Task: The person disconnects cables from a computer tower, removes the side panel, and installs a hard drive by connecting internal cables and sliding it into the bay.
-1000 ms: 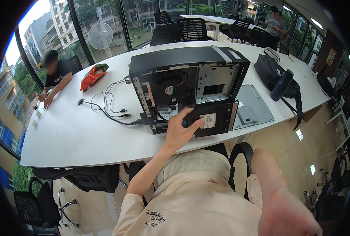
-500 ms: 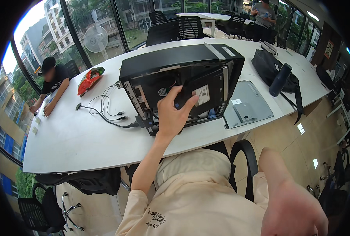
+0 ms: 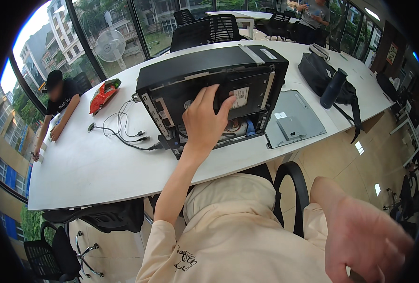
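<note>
A black desktop computer case point(image 3: 209, 66) stands on the white table with its near side uncovered, showing internal parts. Inside it sits a flat black panel with a white label point(image 3: 240, 96). My left hand point(image 3: 204, 120) has its thumb near the label and its fingers bent against the panel, gripping it; the fingertips' far side is hidden. At the lower right my right hand point(image 3: 362, 240) is raised close to the camera, away from the case. Its fingers are blurred and partly cut off, so whatever they hold cannot be made out.
A grey metal side cover point(image 3: 308, 125) lies right of the case. Beyond it are a black bag point(image 3: 313, 75) and a dark bottle point(image 3: 334, 89). Black cables point(image 3: 120, 141) and a red packet point(image 3: 105, 96) lie to the left. Another person point(image 3: 61, 101) sits at the far left.
The black panel has swung from a slant to lie flatter in the case, with my left hand still on it. My right hand has shifted slightly right, its fingers spreading into view.
</note>
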The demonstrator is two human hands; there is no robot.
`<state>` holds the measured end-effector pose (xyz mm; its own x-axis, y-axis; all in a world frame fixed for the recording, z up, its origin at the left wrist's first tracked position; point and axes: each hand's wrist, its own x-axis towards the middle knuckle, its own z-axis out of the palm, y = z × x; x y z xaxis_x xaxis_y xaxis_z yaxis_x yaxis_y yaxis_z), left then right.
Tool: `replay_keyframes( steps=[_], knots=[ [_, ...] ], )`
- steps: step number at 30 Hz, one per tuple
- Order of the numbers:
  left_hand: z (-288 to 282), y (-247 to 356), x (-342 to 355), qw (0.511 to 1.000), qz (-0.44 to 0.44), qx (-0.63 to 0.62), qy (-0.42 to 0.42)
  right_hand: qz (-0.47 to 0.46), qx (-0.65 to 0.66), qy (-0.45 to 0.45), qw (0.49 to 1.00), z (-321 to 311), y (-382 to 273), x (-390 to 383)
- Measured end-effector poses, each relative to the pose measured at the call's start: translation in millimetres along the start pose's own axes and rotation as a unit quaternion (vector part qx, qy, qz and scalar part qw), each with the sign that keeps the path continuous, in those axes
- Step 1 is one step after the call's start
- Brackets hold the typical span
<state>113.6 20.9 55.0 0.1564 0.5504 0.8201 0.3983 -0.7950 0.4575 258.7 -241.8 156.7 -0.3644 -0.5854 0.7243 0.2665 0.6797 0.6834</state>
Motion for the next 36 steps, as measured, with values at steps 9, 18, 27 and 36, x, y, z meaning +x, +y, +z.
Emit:
replay_keyframes(
  steps=[9,18,27,36],
  knots=[
    [1,13,10,0.989,0.039,0.140,-0.033,0.498,-0.157,-0.070,0.850,9,69,-156],
    [-1,15,27,0.968,0.038,0.235,-0.084,0.715,-0.058,-0.026,0.696,35,94,-244],
    [-10,7,24,0.967,0.077,0.215,-0.110,0.715,-0.039,-0.030,0.697,38,98,-267],
    [-8,0,26,0.972,0.088,0.163,-0.147,0.717,-0.037,-0.031,0.696,35,97,-269]
  ],
)
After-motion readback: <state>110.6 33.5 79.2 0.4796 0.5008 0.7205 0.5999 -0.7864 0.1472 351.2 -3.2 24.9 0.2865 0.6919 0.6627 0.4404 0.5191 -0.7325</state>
